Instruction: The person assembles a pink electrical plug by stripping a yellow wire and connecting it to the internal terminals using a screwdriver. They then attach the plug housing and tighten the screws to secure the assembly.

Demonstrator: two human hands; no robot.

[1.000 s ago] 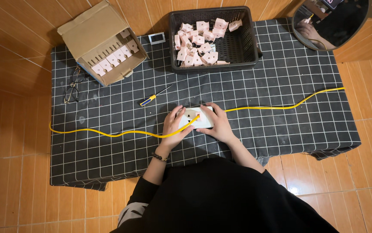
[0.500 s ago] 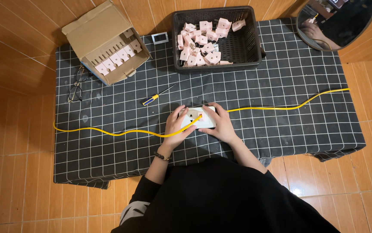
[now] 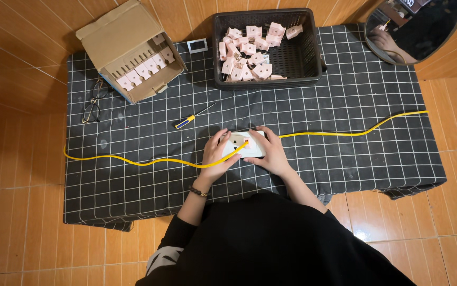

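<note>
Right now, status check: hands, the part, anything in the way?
Left hand and right hand both grip the white socket. Yellow cable runs across it. Screwdriver lies apart, nothing blocking.

Both hands sit at the centre of the frame, side by side with palms down. The left hand (image 3: 219,155) curls its fingers forward, a dark band on its wrist. The right hand (image 3: 272,153) arches beside it, fingers bent inward. Both forearms run back toward lower centre into black sleeves.
</note>
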